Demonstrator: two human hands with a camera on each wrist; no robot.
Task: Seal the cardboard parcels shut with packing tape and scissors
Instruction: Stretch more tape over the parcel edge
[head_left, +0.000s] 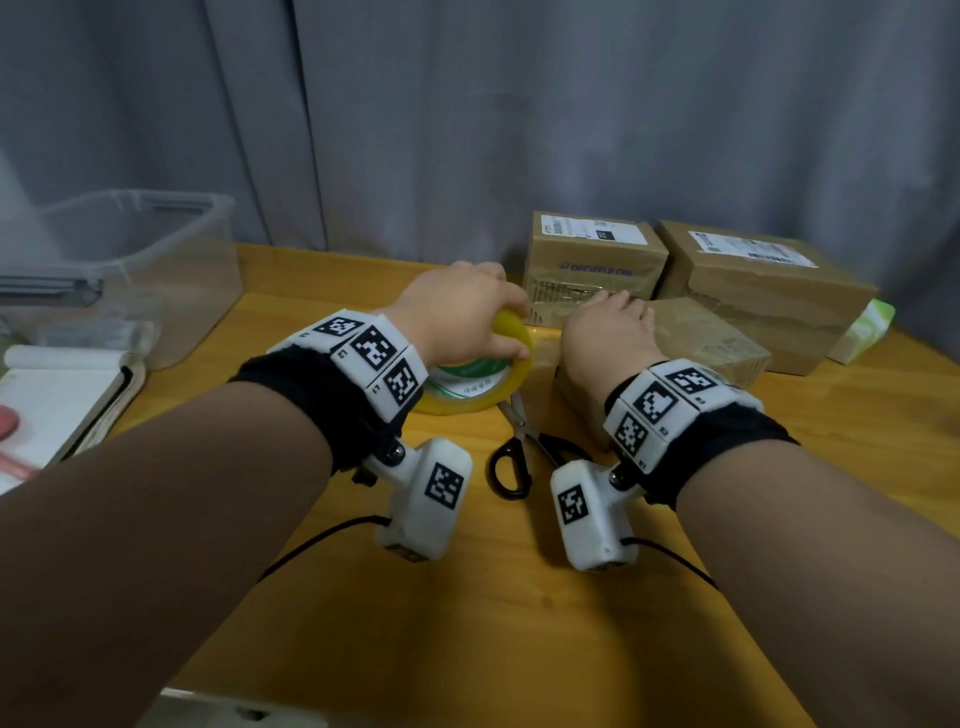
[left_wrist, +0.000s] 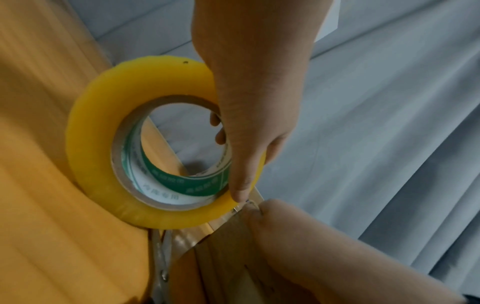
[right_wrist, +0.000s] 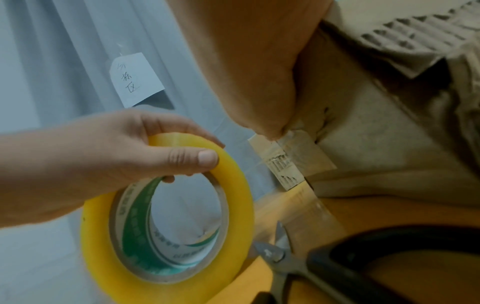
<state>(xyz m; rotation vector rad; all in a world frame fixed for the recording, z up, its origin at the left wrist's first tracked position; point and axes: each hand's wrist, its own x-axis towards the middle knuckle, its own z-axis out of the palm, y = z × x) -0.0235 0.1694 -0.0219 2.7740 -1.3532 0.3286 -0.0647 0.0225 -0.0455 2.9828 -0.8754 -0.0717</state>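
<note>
Yellow packing tape roll (head_left: 480, 371) stands on edge on the wooden tabletop (head_left: 467, 597), gripped by the left hand (head_left: 457, 312): its thumb (right_wrist: 193, 157) lies on the roll's side face and the other fingers hook through the core. A clear strip runs from the roll to the near cardboard parcel (head_left: 696, 338), just beside it. The right hand (head_left: 608, 327) lies on top of that parcel, fingers fairly straight, holding nothing and pressing the tape end down at the parcel's edge. The scissors (head_left: 514, 452) lie on the tabletop between roll and parcel, close to the body, untouched.

The step in hand looks like anchoring the tape before drawing it across the seam. To do it well, I would keep the right hand's pressure firm on the stuck end, pull the roll away low and straight so the strip stays taut and unwrinkled, and keep it in line with the flaps.

The head view alone shows two more parcels (head_left: 592, 254) with shipping labels behind, and a clear plastic bin (head_left: 130, 249) far left. Only the wrist views show the strip itself; the right wrist view also shows torn corrugated card on the parcel's top, which the head view hides under the hand
</note>
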